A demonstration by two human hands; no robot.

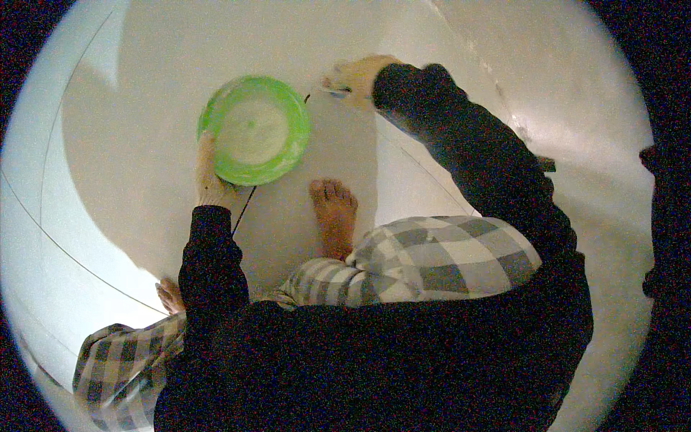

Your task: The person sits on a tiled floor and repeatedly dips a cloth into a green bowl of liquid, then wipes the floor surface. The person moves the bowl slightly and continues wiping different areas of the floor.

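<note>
My left hand (211,169) grips the near left rim of a round green bowl (294,147), thumb up along its side. The bowl's middle is a pale, whitish round area with a small green spot at its centre; whether that is a liquid, a powder or a coating I cannot tell. White smears show on the green wall. To the right of the bowl and apart from it, my right hand (360,81) is closed and slightly blurred. A small bluish-white thing (335,92) shows at its fingers, too unclear to name.
Between my hands and body is my bare right foot (335,209) on the pale floor (281,223); my left foot (170,296) is at lower left. A dark thin line runs beneath the bowl. A small dark object (546,164) lies beyond my right sleeve.
</note>
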